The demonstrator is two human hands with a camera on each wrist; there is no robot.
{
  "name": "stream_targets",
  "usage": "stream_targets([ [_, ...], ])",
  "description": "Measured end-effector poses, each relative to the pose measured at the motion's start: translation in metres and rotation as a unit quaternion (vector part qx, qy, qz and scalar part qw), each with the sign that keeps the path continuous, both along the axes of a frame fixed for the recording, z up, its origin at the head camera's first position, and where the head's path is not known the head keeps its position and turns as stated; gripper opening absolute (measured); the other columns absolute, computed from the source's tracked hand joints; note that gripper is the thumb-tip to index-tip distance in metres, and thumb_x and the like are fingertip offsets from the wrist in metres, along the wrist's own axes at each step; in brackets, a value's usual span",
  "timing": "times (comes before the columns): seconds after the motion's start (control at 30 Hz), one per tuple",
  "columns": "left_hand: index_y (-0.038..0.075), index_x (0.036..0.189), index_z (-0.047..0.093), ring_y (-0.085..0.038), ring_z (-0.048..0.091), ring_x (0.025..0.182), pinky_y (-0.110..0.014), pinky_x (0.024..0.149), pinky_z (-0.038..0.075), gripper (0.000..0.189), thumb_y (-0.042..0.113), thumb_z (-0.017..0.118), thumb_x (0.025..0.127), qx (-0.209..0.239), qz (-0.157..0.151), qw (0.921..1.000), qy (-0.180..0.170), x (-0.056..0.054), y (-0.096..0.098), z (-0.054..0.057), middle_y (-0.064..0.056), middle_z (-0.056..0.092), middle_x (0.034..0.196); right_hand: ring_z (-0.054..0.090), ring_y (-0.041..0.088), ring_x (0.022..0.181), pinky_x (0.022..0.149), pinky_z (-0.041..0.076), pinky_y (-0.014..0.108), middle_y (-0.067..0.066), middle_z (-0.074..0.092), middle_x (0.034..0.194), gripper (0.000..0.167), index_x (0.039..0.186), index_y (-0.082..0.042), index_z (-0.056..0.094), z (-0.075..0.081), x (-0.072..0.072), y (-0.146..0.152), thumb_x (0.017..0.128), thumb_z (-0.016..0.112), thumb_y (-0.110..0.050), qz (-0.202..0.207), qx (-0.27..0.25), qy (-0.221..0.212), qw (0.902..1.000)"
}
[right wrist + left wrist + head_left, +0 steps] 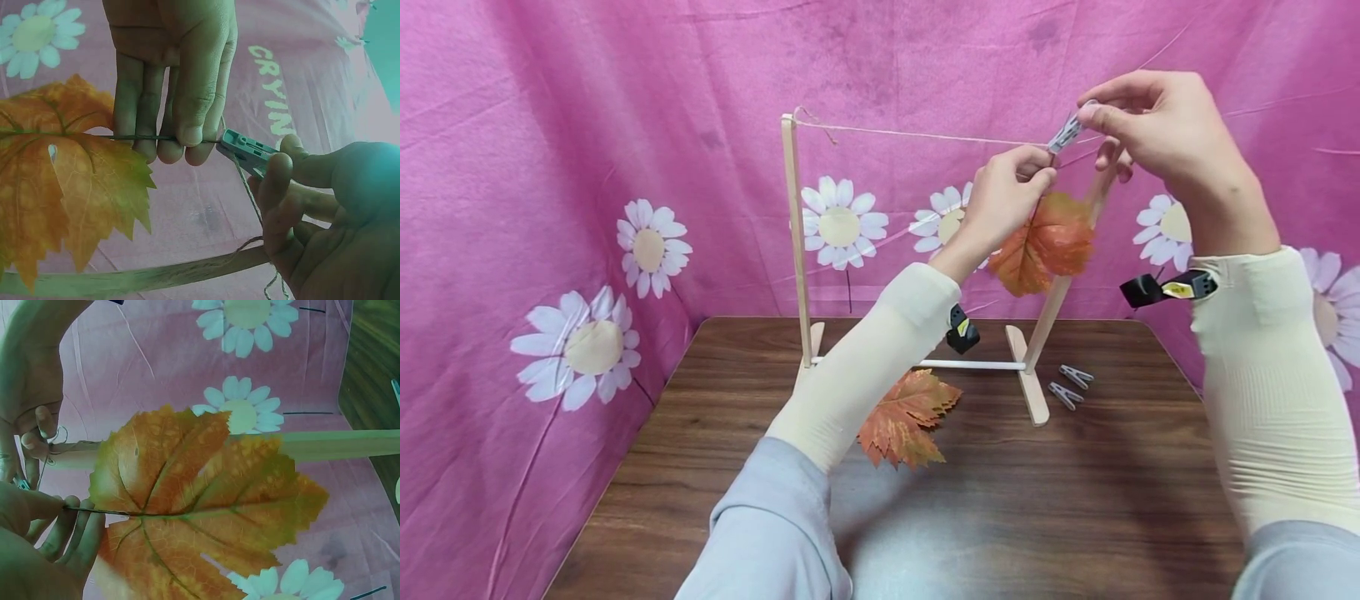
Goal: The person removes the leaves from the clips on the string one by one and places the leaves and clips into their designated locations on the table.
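Observation:
An orange artificial maple leaf [1045, 246] hangs from my left hand [1011, 190], which pinches its dark stem [147, 137] between thumb and fingers. A grey clothespin [1064, 133] is pinched at its handle end by my right hand [1180, 125]. In the right wrist view the clothespin's tip meets the top of the stem and the string [249, 190], just beyond the left fingertips. Whether it clamps both cannot be made out. The string runs between two wooden posts, and the right hand's lower fingers are close to the right post [1060, 308].
A left post [797, 242] and a white crossbar [977, 365] belong to the same stand on the brown wooden table [1037, 517]. More maple leaves [910, 417] lie below my left forearm. Two clothespins [1077, 376] lie by the right foot. A pink flowered cloth [715, 100] hangs behind.

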State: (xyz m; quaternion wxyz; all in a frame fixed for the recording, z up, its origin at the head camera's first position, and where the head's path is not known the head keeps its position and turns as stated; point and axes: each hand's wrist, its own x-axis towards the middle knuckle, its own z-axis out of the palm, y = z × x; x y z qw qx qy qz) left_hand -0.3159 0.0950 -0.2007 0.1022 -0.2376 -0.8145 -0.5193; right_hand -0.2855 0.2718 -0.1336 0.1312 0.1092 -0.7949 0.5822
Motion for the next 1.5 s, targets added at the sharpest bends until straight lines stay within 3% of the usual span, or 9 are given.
stream_targets([
  [0.5,0.017,0.126,0.077,0.002,0.072,0.092,-0.005,0.082,0.047,0.023,0.021,0.069,0.105,-0.001,0.017,0.9998,-0.011,-0.002,-0.003,0.002,0.006,0.080,0.111,0.059,0.007,0.045,0.038,0.040,0.019,-0.006,0.073,0.065,0.009,0.092,-0.015,0.083,0.002,0.000,-0.005,0.093,0.082,-0.006,-0.033,-0.001,0.039,0.9987],
  [0.73,0.014,0.122,0.077,0.000,0.071,0.094,-0.005,0.081,0.048,0.020,0.018,0.068,0.105,0.011,0.008,0.9999,-0.005,-0.002,-0.007,0.002,0.003,0.080,0.108,0.057,0.004,0.040,0.038,0.041,0.016,-0.008,0.071,0.059,0.017,0.083,-0.018,0.081,0.006,0.003,-0.011,0.090,0.083,-0.002,-0.066,-0.003,0.088,0.9939],
  [1.03,0.012,0.120,0.078,-0.001,0.071,0.097,-0.006,0.081,0.048,0.019,0.018,0.068,0.105,0.027,0.009,0.9996,0.006,-0.002,-0.014,0.001,0.001,0.081,0.109,0.052,0.003,0.035,0.040,0.044,0.014,-0.013,0.073,0.064,0.022,0.079,-0.018,0.081,0.011,0.006,-0.019,0.089,0.083,0.001,-0.091,-0.022,0.152,0.9840],
  [1.5,0.006,0.119,0.077,-0.006,0.072,0.093,-0.010,0.080,0.053,0.018,0.014,0.067,0.105,0.062,-0.008,0.9980,0.011,-0.001,-0.034,-0.002,-0.005,0.080,0.107,0.053,0.004,0.036,0.042,0.046,0.013,-0.010,0.075,0.065,0.017,0.082,-0.014,0.082,0.011,0.012,-0.018,0.088,0.082,0.002,-0.088,-0.057,0.142,0.9844],
])
